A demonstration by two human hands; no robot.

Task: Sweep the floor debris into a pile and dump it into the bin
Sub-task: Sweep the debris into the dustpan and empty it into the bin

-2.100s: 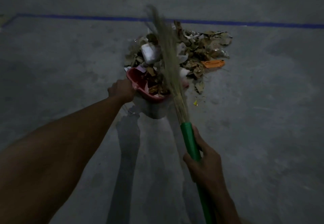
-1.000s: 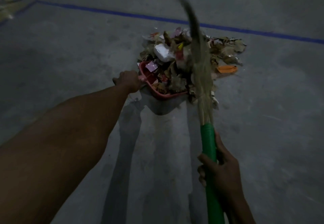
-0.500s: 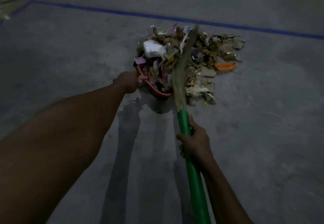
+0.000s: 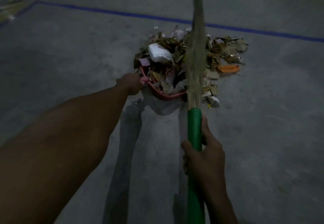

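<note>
Dim light, bare concrete floor (image 4: 263,144).

Debris pile (image 4: 219,51) sits at 12 o'clock from the person, just short of a blue line (image 4: 122,13) that crosses the floor beyond it. About half the pile is already in a red dustpan (image 4: 168,96), on the 9 o'clock side of the heap. The rest lies on the floor toward 3 o'clock, including an orange scrap (image 4: 228,68) at the edge.

Left hand (image 4: 129,83): curled shut around the dustpan handle, pan mouth facing the pile. Right hand (image 4: 204,155): wrapped tight on the green broom (image 4: 193,132) handle, just below the bristles; the bristle head is blurred and stands over the middle of the pile.

Handling, as judged: dry leaves, paper bits and a white foam block (image 4: 159,52), all very light and loose. It will scatter under a hard stroke and spill off a tilted pan. Short soft strokes suit it. The bristles look long and floppy, so a grip low on the handle gives control. Carry the pan level by its handle.

Room: open floor from 3 through 9 o'clock, nothing to bump. No bin in view. Small clutter at far 10 o'clock, too dark to identify.
</note>
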